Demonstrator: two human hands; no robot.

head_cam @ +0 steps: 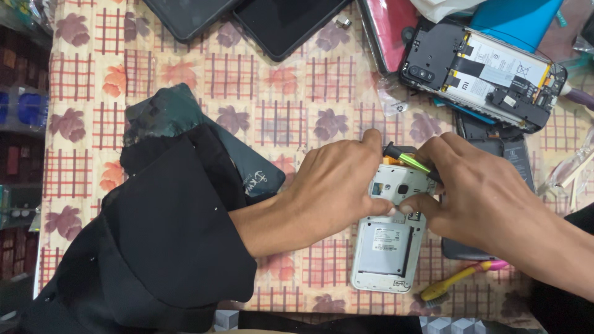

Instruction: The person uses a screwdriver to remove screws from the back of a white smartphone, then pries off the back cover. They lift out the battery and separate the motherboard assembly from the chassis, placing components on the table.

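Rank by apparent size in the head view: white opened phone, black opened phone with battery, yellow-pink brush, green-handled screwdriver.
1-2. Black opened phone with battery and white opened phone: look alike; hands cover the white one's top, so unranked.
3. Yellow-pink brush.
4. Green-handled screwdriver, partly hidden by the right hand.

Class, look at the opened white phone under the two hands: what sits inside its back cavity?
Inside the opened white phone lies a grey battery with a white label. The left hand and right hand cover its top end, hiding most parts there.

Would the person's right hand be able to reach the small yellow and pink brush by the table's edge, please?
Probably yes. The brush lies uncovered just below the right hand, nothing between them, though that hand holds a green-shafted screwdriver over the opened white phone.
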